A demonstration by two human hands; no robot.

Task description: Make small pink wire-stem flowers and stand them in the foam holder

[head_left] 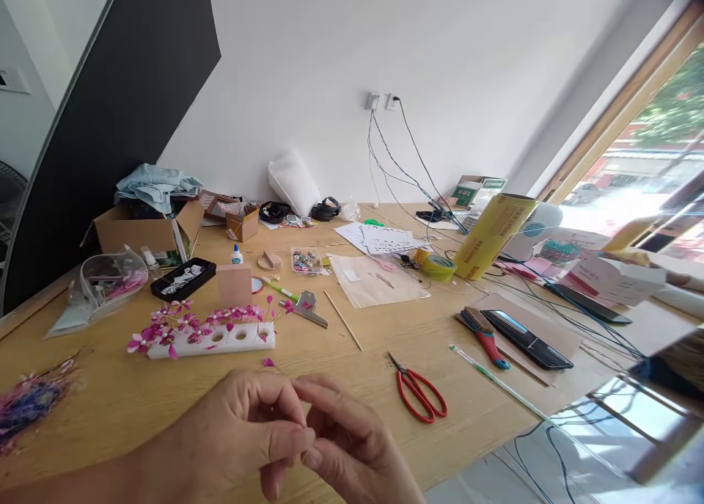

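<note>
My left hand and my right hand meet above the front of the table, fingertips pinched together. Whatever sits between the fingertips is too small to make out. Just beyond them a single magenta petal piece lies on the wood. Behind my left hand is a white foam block with round holes, bearing wire stems of magenta flowers. Red-handled scissors rest to the right of my right hand, blades pointing away.
A thin stick, a metal clip and a black tray of white pieces lie farther back. Rightward are a brush, a black scale and a yellow roll. Purple fibres lie far left.
</note>
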